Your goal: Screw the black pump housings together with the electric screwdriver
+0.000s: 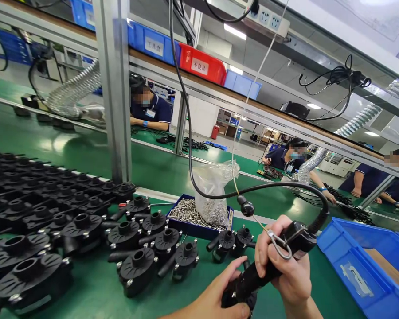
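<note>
My right hand (294,274) is wrapped around a black corded electric screwdriver (252,281), which slants down to the left. A wire cable with a metal loop hangs at its top end. Under the tool's lower end, my left hand (211,294) grips a black round pump (228,297), mostly hidden by fingers and tool. The screwdriver's tip is out of sight behind the hand and pump. Two more pumps (225,243) stand just beyond my hands. Several loose pumps (139,266) with silver screws at their rims stand to the left on the green bench.
A dark blue tray (182,228) of loose screws, with a clear plastic bag (214,204) in it, lies beyond the pumps. Rows of black pumps (53,190) fill the left. A blue bin (359,266) stands at right. The power cord (186,102) hangs across the view. Co-workers sit opposite.
</note>
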A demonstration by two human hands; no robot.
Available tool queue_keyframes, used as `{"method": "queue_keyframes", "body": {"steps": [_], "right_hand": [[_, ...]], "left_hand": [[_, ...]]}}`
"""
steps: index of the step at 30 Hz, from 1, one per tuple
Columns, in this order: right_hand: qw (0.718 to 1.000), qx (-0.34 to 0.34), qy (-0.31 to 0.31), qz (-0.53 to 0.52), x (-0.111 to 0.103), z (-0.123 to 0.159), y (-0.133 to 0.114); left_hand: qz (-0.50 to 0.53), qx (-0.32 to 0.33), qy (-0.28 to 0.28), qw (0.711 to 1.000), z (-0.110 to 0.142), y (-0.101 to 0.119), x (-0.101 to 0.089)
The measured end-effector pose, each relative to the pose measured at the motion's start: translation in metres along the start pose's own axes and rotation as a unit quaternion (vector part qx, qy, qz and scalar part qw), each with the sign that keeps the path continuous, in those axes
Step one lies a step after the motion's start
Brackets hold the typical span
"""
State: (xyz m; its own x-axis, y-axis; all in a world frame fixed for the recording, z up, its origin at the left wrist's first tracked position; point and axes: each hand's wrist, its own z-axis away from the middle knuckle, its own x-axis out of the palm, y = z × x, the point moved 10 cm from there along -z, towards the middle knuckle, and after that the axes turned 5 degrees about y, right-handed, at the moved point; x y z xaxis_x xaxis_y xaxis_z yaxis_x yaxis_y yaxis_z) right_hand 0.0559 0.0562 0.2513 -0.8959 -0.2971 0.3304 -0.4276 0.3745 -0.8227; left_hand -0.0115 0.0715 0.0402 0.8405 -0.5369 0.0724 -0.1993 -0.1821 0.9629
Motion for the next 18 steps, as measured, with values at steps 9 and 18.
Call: {"method": "queue_keyframes", "body": {"steps": [9,18], "right_hand": [[0.997,-0.027,-0.074,-0.013,0.005,-0.004,0.011],[0.999,-0.008,-0.031,0.029,0.012,0.003,0.032]], "left_hand": [[0.016,0.024,-0.012,1.0,-0.003,0.005,0.003],[0.092,0.035,-0.024,0.995,-0.006,0.023,0.013]]}}
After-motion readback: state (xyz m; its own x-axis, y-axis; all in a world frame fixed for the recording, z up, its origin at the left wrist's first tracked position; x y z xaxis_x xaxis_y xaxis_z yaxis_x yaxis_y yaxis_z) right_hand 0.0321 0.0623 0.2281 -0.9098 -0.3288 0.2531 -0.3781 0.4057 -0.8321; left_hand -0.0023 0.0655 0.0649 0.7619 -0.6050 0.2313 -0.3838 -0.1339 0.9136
